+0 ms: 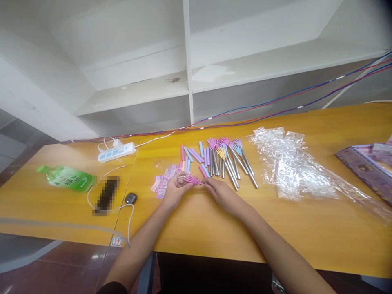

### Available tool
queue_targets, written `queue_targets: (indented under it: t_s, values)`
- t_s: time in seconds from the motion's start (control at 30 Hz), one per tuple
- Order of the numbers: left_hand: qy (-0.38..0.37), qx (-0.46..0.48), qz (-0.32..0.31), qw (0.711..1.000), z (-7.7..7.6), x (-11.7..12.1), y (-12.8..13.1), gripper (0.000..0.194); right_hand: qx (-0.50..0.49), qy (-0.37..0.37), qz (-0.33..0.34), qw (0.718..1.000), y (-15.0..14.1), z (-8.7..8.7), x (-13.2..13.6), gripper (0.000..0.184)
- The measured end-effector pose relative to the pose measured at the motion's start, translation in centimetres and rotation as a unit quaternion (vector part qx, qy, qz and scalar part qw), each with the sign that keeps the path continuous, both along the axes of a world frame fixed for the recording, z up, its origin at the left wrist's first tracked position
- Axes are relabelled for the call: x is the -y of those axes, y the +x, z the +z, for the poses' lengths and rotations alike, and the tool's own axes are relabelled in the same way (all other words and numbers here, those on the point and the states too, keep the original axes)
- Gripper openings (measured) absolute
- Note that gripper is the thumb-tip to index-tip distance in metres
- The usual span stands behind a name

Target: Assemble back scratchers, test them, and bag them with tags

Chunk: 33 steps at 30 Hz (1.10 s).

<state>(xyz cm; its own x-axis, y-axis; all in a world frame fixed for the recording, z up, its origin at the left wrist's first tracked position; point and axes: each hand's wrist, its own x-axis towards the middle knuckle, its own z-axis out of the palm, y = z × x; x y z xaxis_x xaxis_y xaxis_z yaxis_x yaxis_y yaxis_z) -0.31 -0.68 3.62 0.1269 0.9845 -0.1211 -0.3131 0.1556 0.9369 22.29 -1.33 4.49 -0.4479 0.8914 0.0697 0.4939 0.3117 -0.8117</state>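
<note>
My left hand (175, 192) is closed on a pink hand-shaped back scratcher head (192, 179) above the front of the table. My right hand (221, 194) pinches the thin stem end of the same piece. Just behind my left fingers lie small printed pink and purple cards (161, 183). Beyond the hands are several foam-like tubes (196, 155) in pink, blue and purple. To their right, back scratchers (232, 159) with metal rods and pink, yellow or blue hand-shaped heads lie in a loose pile.
Clear plastic sleeves (290, 171) are heaped at the right, beside a purple printed box (364, 167). A power strip (116, 152), a green-capped bottle (65, 178), a black earbud case (130, 198) and white cables occupy the left. White shelving (188, 61) rises behind the table.
</note>
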Motion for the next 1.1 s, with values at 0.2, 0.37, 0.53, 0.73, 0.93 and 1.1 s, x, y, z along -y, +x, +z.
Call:
queue_targets:
  t_s: [0.2,0.37,0.53,0.73,0.93,1.1]
  values:
    - [0.0,-0.059,-0.029,0.998,-1.0,0.4,0.5,0.04,-0.026,-0.022,-0.031,0.999,-0.7,-0.5,0.3,0.037]
    - [0.002,-0.076,-0.011,0.997,-1.3,0.8,1.1,0.037,-0.045,-0.027,-0.027,0.998,-1.6,-0.4,0.8,0.04]
    - [0.025,-0.035,0.095,0.995,-1.2,0.4,0.9,0.038,-0.026,-0.027,-0.023,0.999,-1.6,-0.3,1.1,0.041]
    - [0.033,0.055,0.185,0.981,-0.2,-1.4,-1.1,0.04,-0.033,0.009,-0.026,0.999,-1.2,-0.6,1.1,0.023]
    - [0.038,0.059,0.198,0.978,0.0,-1.8,-1.8,0.042,-0.113,-0.014,0.076,0.991,-1.3,0.3,1.6,0.022]
    - [0.014,0.063,0.194,0.979,-0.6,-1.6,-1.6,0.045,-0.18,-0.056,0.149,0.971,-1.0,1.6,2.1,0.032]
